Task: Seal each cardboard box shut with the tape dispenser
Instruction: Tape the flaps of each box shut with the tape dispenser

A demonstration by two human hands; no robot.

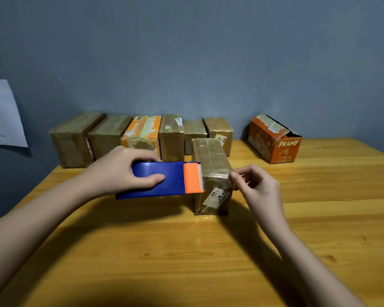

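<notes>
Gripped in the left hand, the tape dispenser (long axis sideways) points right at the box, whose edge the right hand pinches.

Single head-worn view, forward and down, close over the wooden table.

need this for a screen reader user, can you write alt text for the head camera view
A person's left hand grips a blue and orange tape dispenser against a brown cardboard box on a wooden table, while the right hand pinches the clear tape at the box's right edge. Six taped boxes line the wall behind; an orange box stands open.
</notes>
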